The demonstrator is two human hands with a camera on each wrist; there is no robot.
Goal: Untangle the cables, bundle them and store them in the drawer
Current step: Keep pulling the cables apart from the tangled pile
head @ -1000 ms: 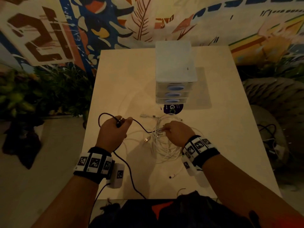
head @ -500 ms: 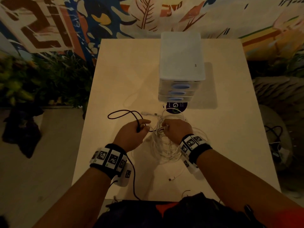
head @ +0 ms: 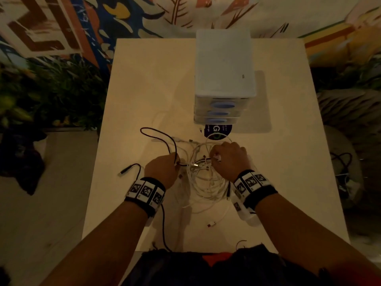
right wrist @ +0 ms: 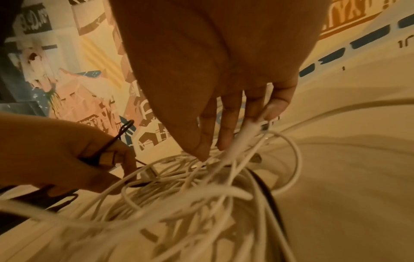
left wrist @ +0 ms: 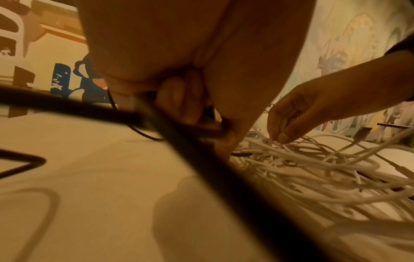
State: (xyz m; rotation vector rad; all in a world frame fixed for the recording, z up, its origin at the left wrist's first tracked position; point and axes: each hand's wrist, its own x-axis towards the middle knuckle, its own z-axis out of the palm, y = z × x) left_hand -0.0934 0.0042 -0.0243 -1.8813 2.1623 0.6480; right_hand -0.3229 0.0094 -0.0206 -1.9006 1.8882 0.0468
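Cables lie in a messy pile on the worktop [head: 288, 162], right in front of you. Most of them are white cables [head: 204, 182], all looped over each other. One is a black cable [head: 158, 134]. It makes a big loop to the left of the pile and then runs back into it.

Your left hand [head: 162, 169] is at the left edge of the pile. Its grip is closed on the black cable: your fingers [left wrist: 179, 99] are curled round it and your thumb presses on it. The right wrist view shows the black cable sticking up in a thin loop above that hand. One black plug end [head: 123, 171] lies flat on the worktop, just left of your left wrist.

Your right hand [head: 228, 159] is on top of the pile. Its fingers [right wrist: 226, 124] point down into the white cables, and they pinch a white strand with the thumb. So this grip is closed on the white cables.

A small white plug [head: 211, 224] lies alone near the front edge, close to you.

Behind the pile stands a white drawer box [head: 223, 65] with three drawers. Each drawer has a blue handle [head: 222, 105]. All three drawers are pushed in. A dark round sticker [head: 218, 130] lies on the worktop just in front of the box.

Around the worktop you can see a painted wall [head: 144, 17] and green plants [head: 51, 89] on the left.
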